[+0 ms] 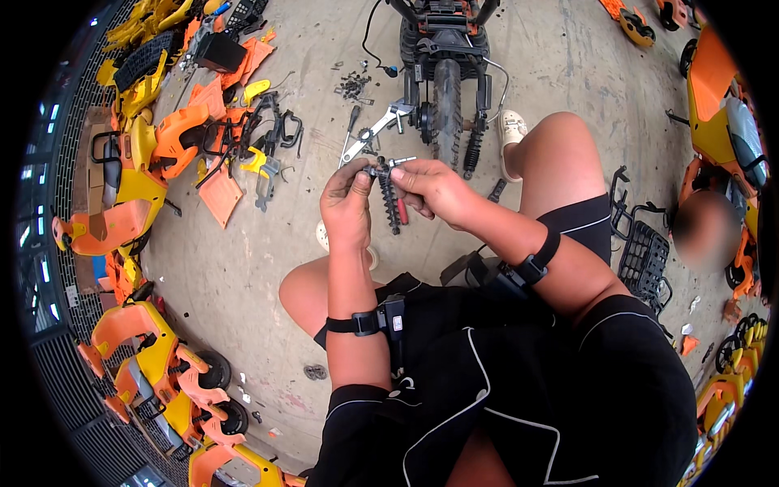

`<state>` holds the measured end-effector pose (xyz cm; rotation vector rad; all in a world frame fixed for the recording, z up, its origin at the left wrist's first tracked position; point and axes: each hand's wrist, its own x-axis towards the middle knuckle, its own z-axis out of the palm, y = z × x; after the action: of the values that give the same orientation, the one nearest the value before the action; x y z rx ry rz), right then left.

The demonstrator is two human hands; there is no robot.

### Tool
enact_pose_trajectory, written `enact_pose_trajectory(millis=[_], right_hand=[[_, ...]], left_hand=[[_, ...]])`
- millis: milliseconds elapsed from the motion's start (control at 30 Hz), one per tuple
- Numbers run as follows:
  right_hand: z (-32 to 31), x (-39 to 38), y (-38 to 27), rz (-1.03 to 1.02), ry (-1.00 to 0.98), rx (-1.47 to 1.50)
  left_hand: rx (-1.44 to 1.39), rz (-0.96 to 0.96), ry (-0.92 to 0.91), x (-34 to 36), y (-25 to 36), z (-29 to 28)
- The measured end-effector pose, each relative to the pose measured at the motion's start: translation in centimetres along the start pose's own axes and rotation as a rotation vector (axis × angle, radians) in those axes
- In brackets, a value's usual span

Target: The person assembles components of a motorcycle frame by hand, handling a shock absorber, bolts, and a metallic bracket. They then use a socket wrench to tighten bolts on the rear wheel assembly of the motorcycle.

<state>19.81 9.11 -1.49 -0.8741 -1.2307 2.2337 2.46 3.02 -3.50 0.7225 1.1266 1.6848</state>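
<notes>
A black coil-spring shock absorber point(389, 204) hangs tilted between my hands. The fingers and thumb of my left hand point(347, 195) are closed on its upper end. My right hand point(432, 188) is closed too, its thumb and fingertips pinched against the same end from the right. A thin silver metal piece point(403, 161) shows just above those fingertips; whether I hold it cannot be told. Below the right fingers a red handle point(402, 213) shows, its other end hidden. Ahead stands a scooter with its tyre point(446, 105) toward me and another shock absorber point(473, 150) beside it.
A large silver wrench point(367, 140), a screwdriver point(350, 122) and a pile of small black parts point(354, 84) lie on the floor ahead. Orange and yellow scooter bodies point(134, 211) and panels line the left. A black rack point(643, 260) lies at right, near more scooters point(710, 89).
</notes>
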Motion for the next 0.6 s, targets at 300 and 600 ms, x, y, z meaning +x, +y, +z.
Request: enact_pose_trajectory(millis=[300,600], right_hand=[[0.7,-0.3,0.6,-0.305,0.131,-0.301],[1.4,-1.3,-0.8,-0.767,0.304,-0.939]], left_hand=[[-0.178,-0.086,-0.080,-0.3,0.4,0.5],[-0.239,-0.018,-0.183,-0.8,0.4,0.2]])
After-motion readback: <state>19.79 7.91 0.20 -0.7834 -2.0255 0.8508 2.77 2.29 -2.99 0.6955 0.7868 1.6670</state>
